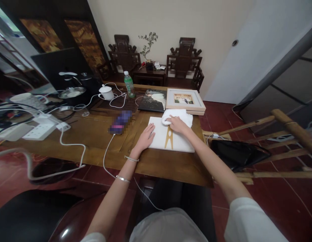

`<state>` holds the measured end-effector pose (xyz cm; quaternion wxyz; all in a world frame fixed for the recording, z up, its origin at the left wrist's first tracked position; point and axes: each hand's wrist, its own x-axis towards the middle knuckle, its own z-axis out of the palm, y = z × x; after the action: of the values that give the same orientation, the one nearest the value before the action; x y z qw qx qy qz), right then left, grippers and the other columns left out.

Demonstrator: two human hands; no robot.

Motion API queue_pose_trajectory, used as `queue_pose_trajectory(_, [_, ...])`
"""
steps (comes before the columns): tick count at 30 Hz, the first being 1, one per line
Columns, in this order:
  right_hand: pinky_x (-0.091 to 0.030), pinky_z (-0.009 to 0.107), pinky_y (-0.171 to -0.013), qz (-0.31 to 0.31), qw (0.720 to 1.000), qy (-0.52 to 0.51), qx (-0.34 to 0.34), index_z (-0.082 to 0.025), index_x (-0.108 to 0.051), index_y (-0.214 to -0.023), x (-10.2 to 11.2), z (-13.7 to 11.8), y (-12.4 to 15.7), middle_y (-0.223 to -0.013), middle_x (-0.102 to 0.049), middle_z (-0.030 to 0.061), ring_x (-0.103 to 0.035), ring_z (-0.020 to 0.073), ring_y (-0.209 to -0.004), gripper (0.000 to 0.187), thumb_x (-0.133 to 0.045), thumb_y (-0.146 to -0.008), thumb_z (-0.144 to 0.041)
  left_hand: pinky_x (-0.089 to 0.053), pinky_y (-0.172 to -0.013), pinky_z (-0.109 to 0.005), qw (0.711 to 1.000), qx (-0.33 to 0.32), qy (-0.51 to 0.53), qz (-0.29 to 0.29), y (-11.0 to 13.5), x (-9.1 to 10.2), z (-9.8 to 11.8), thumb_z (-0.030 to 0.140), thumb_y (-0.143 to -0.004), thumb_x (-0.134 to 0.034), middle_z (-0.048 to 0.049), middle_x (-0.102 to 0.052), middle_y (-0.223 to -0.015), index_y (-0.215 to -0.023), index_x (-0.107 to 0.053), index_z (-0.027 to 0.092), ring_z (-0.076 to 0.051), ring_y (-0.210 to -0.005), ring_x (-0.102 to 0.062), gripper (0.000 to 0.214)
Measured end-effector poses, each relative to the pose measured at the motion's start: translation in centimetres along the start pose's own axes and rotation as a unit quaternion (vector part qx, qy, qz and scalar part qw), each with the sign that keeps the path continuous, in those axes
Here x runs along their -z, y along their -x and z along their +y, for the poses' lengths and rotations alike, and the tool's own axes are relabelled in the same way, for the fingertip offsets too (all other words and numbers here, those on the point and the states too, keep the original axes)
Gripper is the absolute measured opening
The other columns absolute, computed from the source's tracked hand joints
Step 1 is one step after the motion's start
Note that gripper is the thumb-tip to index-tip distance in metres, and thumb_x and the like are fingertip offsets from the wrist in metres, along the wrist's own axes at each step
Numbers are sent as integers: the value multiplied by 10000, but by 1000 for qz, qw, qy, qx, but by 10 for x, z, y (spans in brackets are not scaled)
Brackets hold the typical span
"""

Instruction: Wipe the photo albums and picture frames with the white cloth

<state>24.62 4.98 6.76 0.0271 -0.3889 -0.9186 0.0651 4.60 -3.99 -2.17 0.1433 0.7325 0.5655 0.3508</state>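
A flat white board (158, 143) lies on the wooden table before me, with a gold clothespin-shaped figure (169, 139) on it. My left hand (145, 137) rests along the board's left edge, fingers stretched out and thumb apart. At the board's far right part, my right hand (178, 123) presses on a folded white towel (187, 117), its fingers curled over the cloth. The towel covers the top of the board and reaches the picture frame behind. Part of the gold figure is hidden under the right hand and towel.
Behind the board lie a dark picture panel (149, 101) and a pale framed photo (199, 105). A phone (120, 122) on a charging cable lies left. Further off stand a green-labelled bottle (129, 86), a lidded white cup (106, 92) and power strips (41, 129) with tangled cables.
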Motion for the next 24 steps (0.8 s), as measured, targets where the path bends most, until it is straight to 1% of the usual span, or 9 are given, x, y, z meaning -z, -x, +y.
queue_pose_trajectory(2, [-340,473,-985,1,1000,6,-2,-159,-599,-1169,0,-2,2,-1216,-600,160,-491,294,-1214,509,-370,-752,22,-255,-1147,-447,1000,-2,2,-1,0,0,0,319,-920,-371,-148,-404,-1453,-1328,-484,101,-246,-1383,-312,476])
queue_pose_trajectory(4, [-328,507,-992,2,1000,12,1,-155,-607,-1155,-3,-8,10,-1252,-573,172,-500,300,-1196,492,-379,-753,15,-255,-1147,-445,1000,-2,2,1,0,-1,0,318,-920,-371,-146,-406,-1452,-1330,-484,103,-245,-1383,-313,476])
queue_pose_trajectory(5, [-310,530,-1004,3,1000,15,8,-155,-608,-1155,-5,-13,17,-1294,-545,172,-460,306,-1235,491,-383,-752,12,-254,-1149,-440,1000,-1,1,2,0,-1,0,321,-920,-370,-147,-407,-1451,-1330,-484,101,-243,-1382,-315,478])
queue_pose_trajectory(7, [-261,583,-1028,8,999,27,27,-158,-607,-1161,-12,-25,33,-1392,-468,154,-318,321,-1338,496,-392,-746,9,-251,-1151,-431,1000,2,1,3,0,-1,1,330,-922,-370,-149,-408,-1450,-1333,-481,97,-241,-1383,-315,485])
queue_pose_trajectory(9, [-225,636,-1033,4,998,40,43,-158,-609,-1169,-20,-40,54,-1456,-400,129,-204,340,-1387,504,-406,-738,6,-250,-1150,-437,1000,4,3,3,0,-1,2,336,-924,-370,-138,-406,-1454,-1338,-478,109,-239,-1384,-311,484])
queue_pose_trajectory(13, [-175,682,-1046,-2,996,54,66,-162,-628,-1150,-32,-75,99,-1488,-354,115,-166,370,-1397,470,-420,-757,-11,-254,-1148,-444,1000,7,-1,4,1,0,4,325,-924,-369,-131,-406,-1455,-1338,-477,112,-238,-1380,-319,478])
queue_pose_trajectory(17, [-176,718,-1029,-29,993,45,105,-152,-657,-1079,-32,-99,128,-1493,-336,134,-169,404,-1389,386,-435,-781,-48,-253,-1149,-440,1000,5,-8,3,1,0,3,313,-925,-363,-118,-404,-1458,-1340,-476,122,-230,-1381,-319,471])
queue_pose_trajectory(20, [-199,714,-1026,-42,991,38,117,-160,-660,-1070,-27,-101,131,-1484,-355,129,-187,392,-1388,385,-429,-783,-48,-253,-1150,-432,1000,5,-10,2,1,0,2,319,-927,-359,-130,-399,-1460,-1338,-477,106,-231,-1380,-319,478])
queue_pose_trajectory(24, [-206,667,-1056,-17,993,29,115,-178,-655,-1092,-25,-86,113,-1460,-405,91,-213,338,-1393,433,-413,-769,-22,-246,-1152,-441,1000,5,-5,4,1,-1,2,316,-932,-343,-109,-404,-1460,-1346,-472,131,-223,-1381,-319,471])
